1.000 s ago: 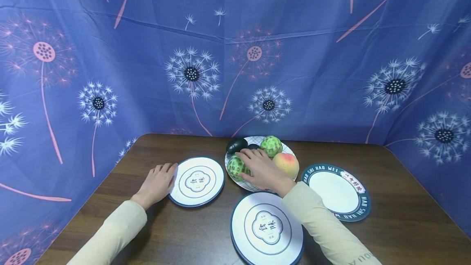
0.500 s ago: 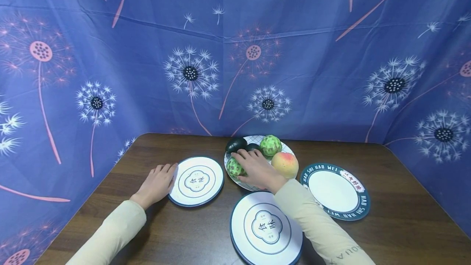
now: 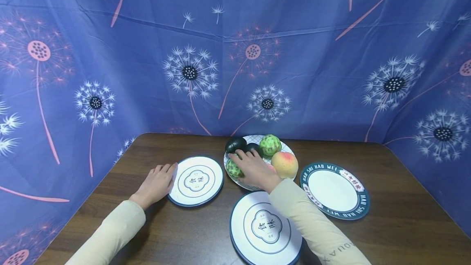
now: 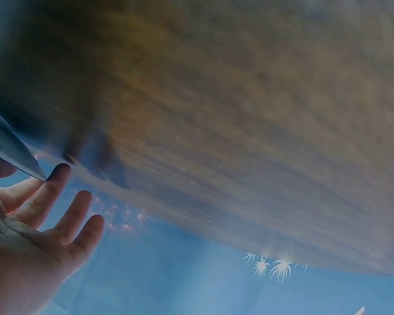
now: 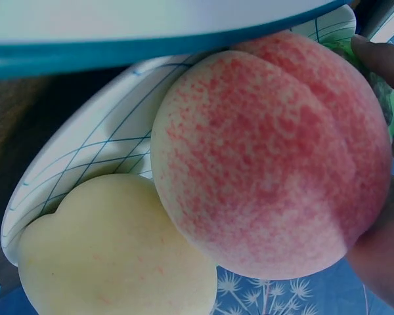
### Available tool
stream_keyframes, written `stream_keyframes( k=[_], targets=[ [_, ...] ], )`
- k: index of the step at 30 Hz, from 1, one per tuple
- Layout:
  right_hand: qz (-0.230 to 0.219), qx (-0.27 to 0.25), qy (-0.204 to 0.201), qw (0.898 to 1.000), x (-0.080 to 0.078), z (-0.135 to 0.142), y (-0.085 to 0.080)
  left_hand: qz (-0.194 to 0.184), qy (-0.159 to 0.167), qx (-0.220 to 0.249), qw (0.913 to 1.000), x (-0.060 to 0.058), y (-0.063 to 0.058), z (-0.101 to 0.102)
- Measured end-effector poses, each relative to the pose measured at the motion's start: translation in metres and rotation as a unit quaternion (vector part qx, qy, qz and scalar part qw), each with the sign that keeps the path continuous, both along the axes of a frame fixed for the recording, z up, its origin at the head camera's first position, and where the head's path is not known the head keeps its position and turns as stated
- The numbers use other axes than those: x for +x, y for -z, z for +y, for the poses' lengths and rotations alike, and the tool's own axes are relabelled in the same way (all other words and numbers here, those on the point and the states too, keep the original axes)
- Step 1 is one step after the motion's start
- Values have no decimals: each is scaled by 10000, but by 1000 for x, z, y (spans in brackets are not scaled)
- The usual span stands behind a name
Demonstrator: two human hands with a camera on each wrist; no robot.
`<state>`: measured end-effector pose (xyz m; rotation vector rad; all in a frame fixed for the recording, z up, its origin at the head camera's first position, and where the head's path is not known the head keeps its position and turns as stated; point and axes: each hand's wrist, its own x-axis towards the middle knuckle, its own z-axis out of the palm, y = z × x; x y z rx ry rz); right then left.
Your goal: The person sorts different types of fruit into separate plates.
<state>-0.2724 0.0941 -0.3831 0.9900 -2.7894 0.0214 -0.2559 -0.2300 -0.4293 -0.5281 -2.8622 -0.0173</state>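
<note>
In the head view my right hand (image 3: 255,171) reaches over the fruit plate (image 3: 288,144), its fingers curled round a green bumpy custard apple (image 3: 233,167) on the left side. In the right wrist view a finger (image 5: 383,64) and part of the hand flank the green fruit (image 5: 392,105), mostly hidden behind a red-flushed peach (image 5: 269,157). A paler peach-like fruit (image 5: 118,246) sits beside it. My left hand (image 3: 156,184) rests at the left rim of a small white plate (image 3: 200,199); in the left wrist view its fingers (image 4: 71,216) are spread, one touching the plate's edge (image 4: 13,154).
On the fruit plate also lie two dark avocados (image 3: 235,144), another custard apple (image 3: 270,145) and a large peach (image 3: 284,165). A stack of white plates (image 3: 266,244) stands in front. A green-rimmed oval plate (image 3: 333,191) is on the right of the wooden table (image 3: 401,216).
My right hand has shifted a little to the left over the fruit plate, and the nearer custard apple has edged left with it. My left hand stays at the small plate's rim.
</note>
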Motion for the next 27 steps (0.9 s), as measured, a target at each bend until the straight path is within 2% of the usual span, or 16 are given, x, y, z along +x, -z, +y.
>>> stream_keyframes(
  k=[16, 27],
  targets=[
    [-176, -86, 59, 9998, -1, 0, -1, -46, -29, -15, 10000, 3, -2, 2],
    [192, -368, -181, 9990, -1, 0, -5, -74, -34, 1, 10000, 4, -3, 2]
  ],
)
